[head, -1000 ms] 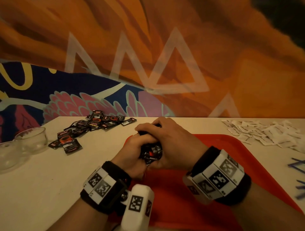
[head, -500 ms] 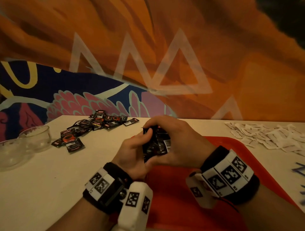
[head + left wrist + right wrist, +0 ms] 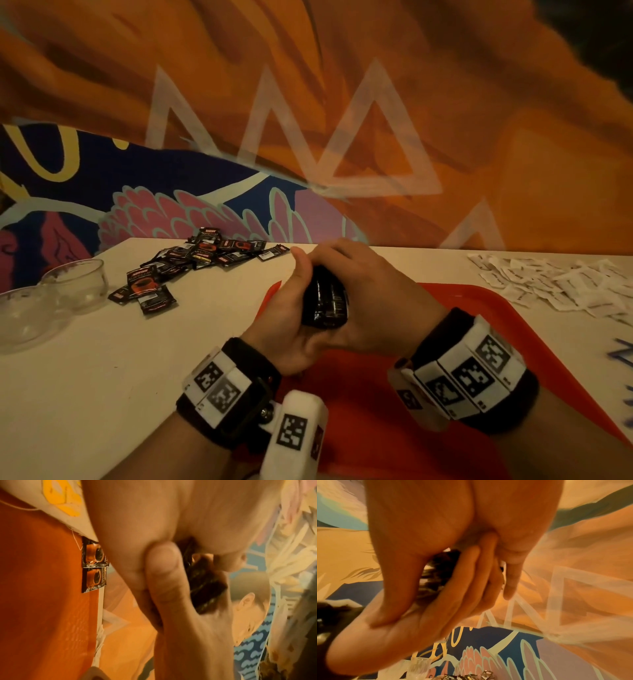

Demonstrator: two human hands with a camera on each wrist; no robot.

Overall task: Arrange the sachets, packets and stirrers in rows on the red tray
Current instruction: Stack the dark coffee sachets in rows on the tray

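Note:
Both hands hold one stack of black coffee sachets above the far left part of the red tray. My left hand cups the stack from the left, thumb up along it. My right hand wraps over it from the right. In the left wrist view the stack shows dark between thumb and palm, and two coffee sachets lie side by side on the tray. The right wrist view shows the stack between both hands. Loose black sachets lie piled at the back left.
Two glass bowls stand at the table's left edge. White packets are heaped at the back right. Blue stirrers lie at the right edge. A painted wall runs behind the table.
The hands have lifted and turned the sachet stack from flat and low to upright between the palms, with the left thumb now raised along its side.

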